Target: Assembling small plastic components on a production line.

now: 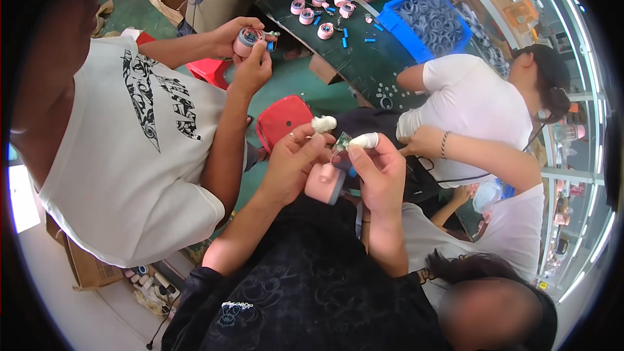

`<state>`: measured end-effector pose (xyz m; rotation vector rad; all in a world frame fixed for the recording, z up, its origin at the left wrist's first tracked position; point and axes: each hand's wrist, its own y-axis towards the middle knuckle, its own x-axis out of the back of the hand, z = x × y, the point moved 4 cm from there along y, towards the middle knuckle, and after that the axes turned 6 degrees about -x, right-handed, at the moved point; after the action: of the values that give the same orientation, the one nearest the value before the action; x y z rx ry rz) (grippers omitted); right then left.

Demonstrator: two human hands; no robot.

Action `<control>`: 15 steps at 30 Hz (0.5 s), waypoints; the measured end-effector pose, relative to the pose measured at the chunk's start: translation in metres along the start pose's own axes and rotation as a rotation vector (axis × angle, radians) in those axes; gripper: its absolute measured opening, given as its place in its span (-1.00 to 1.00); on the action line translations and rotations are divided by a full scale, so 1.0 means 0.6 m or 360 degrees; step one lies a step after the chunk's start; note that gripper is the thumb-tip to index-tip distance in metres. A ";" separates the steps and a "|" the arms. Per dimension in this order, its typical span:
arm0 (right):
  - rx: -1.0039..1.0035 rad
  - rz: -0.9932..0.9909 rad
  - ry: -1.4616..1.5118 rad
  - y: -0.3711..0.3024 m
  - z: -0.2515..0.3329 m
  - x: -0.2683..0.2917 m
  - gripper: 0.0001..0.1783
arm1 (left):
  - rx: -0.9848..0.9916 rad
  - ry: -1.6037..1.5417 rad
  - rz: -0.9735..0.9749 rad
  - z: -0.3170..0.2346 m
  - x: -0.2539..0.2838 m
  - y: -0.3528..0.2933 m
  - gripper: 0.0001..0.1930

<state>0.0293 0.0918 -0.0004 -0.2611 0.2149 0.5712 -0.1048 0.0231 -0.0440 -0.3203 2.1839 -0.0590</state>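
Observation:
In front of my chest, my left hand (290, 168) grips a small pink and grey round housing (322, 184), which hangs below its fingertips. Thin wires run from the housing up to a small green circuit board (342, 141). My right hand (383, 179) pinches that board between thumb and index finger. White covers wrap a fingertip on each hand, one left cover (323, 124) and one right cover (365, 141). Partly hidden by my right hand, a bit of blue (353, 172) shows beside the housing.
At left, a person in a white shirt holds a similar pink unit (248, 40). The dark green worktable (364, 68) carries several pink housings (306, 15), blue cylinders and a blue bin (392, 19) of grey rings. A red stool (284, 121) stands ahead; other people sit close on the right.

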 end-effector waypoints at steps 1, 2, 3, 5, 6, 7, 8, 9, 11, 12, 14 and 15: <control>0.0092 -0.0043 -0.0075 0.000 0.003 0.000 -0.89 | -0.0070 -0.0118 0.0009 -0.003 0.005 -0.004 -0.64; 0.0110 -0.0062 -0.0083 -0.001 0.007 0.002 -0.89 | -0.0127 -0.0242 0.0035 0.000 0.011 -0.003 -0.63; 0.0085 -0.0084 0.0039 0.001 0.011 -0.004 -0.89 | -0.0137 -0.0125 0.0074 0.005 0.028 -0.006 -0.56; 0.0024 -0.0089 0.0249 0.003 0.029 -0.021 -0.88 | -0.0268 -0.0002 0.0108 0.015 0.036 -0.009 -0.51; 0.0048 -0.0087 0.0250 0.008 0.029 -0.025 -0.88 | -0.0399 0.0123 0.0134 0.016 0.039 -0.011 -0.46; 0.0045 -0.0215 0.0248 0.014 0.024 -0.021 -0.88 | -0.0487 0.0425 -0.0019 0.025 0.055 -0.018 -0.37; 0.0037 -0.0347 0.0243 0.016 0.018 -0.014 -0.87 | -0.0493 0.0425 -0.0002 0.029 0.055 -0.024 -0.37; 0.0040 -0.0337 0.0328 0.025 0.015 -0.008 -0.88 | -0.0447 0.0548 -0.0070 0.032 0.059 -0.028 -0.34; 0.0071 -0.0360 0.0367 0.044 0.009 0.006 -0.88 | -0.0304 0.0633 -0.0115 0.043 0.073 -0.036 -0.29; 0.0082 -0.0381 0.0406 0.053 0.005 0.008 -0.88 | -0.0252 0.0695 -0.0177 0.051 0.081 -0.045 -0.31; 0.0122 -0.0414 0.0377 0.075 -0.004 0.008 -0.88 | -0.0172 0.0806 -0.0188 0.057 0.081 -0.060 -0.41; 0.0082 -0.0434 0.0301 0.090 -0.016 0.012 -0.88 | -0.0182 0.0818 -0.0189 0.061 0.090 -0.065 -0.41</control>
<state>0.0040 0.1366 -0.0213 -0.2890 0.3704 0.2700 -0.0976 -0.0252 -0.1020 -0.5479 2.6805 -0.0903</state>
